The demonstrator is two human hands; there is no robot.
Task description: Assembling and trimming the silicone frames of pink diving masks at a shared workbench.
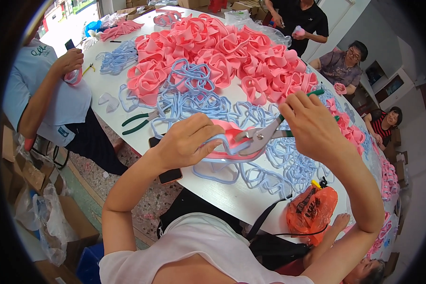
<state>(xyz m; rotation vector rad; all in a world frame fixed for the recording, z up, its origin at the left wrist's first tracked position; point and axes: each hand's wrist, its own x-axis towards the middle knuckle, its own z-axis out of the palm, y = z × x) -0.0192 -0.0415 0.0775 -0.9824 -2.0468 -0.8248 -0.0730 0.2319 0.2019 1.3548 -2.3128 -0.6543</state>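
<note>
My left hand [190, 142] is closed, pinching a pink band [228, 127] with a light blue edging along its rim. In my right hand [312, 127] is a pair of pliers [261, 136] with green handles. The pliers' metal jaws overlap the band's edge just right of my left fingers. I cannot tell how firmly they grip it. Underneath lie several loose light blue loops [293, 163], spread over the white table [201, 187].
A large heap of pink bands [208, 47] covers the table's far part. Green-handled pliers [137, 124] lie to the left, near a phone [170, 176]. An orange plastic bag [312, 213] stands at the near right. Several people work around the table; boxes [73, 220] stand at left.
</note>
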